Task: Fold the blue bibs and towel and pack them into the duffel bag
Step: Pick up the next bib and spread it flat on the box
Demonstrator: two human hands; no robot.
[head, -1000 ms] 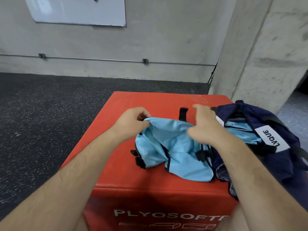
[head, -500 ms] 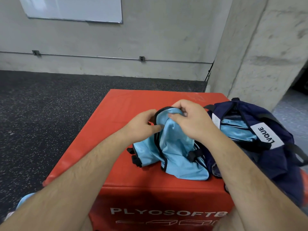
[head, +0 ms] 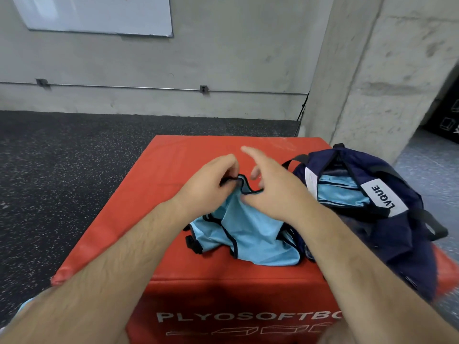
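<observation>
A light blue bib (head: 250, 234) with black trim lies bunched on the red plyo box (head: 178, 165). My left hand (head: 211, 184) pinches its black-edged top corner and lifts it. My right hand (head: 270, 192) is just to the right, thumb and a finger on the same trimmed edge, the index finger sticking out straight. The navy duffel bag (head: 387, 219) sits unzipped on the box's right side, touching the bib, with light blue fabric (head: 340, 192) folded inside it.
The box stands on dark speckled rubber flooring (head: 62, 170). A concrete pillar (head: 372, 83) rises right behind the bag, and a concrete wall with a whiteboard (head: 99, 13) runs along the back. A bit of light blue cloth (head: 22, 306) shows at the lower left edge.
Both hands have come together at the bib's top edge and lifted it higher. The right hand's index finger has straightened out.
</observation>
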